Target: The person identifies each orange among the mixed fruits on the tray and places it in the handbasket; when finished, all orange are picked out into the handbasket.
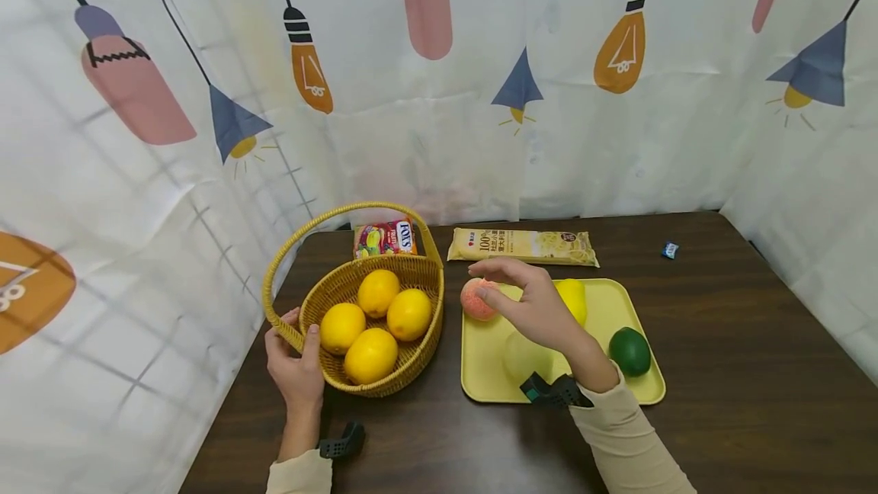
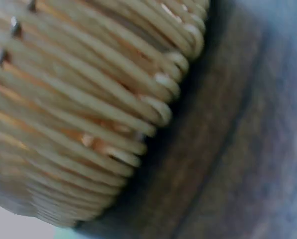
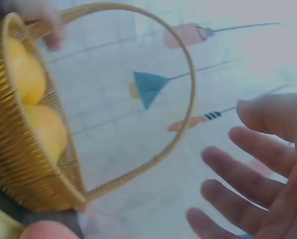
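Observation:
A woven yellow basket point(image 1: 417, 370) with a tall hoop handle stands on the left of the table, tilted toward me, with several lemons point(image 1: 370, 357) inside. My left hand point(image 1: 295, 372) grips its left rim at the foot of the handle, thumb over the edge. In the left wrist view, only the basket's weave point(image 2: 83, 94) and the tabletop show. My right hand point(image 1: 542, 311) is over the yellow tray point(image 1: 610, 297), fingers loosely bent and holding nothing, close by a pink peach point(image 1: 475, 305). From the right wrist, the spread fingers point(image 3: 243, 169) face the basket point(image 3: 19, 164).
On the tray are also a pale green fruit point(image 1: 527, 360), a yellow fruit point(image 1: 575, 299) and a dark green fruit point(image 1: 629, 351). A noodle packet point(image 1: 521, 246) and a candy bag point(image 1: 384, 239) lie behind. A small blue wrapper point(image 1: 670, 250) lies far right; curtains point(image 1: 466, 151) border the table.

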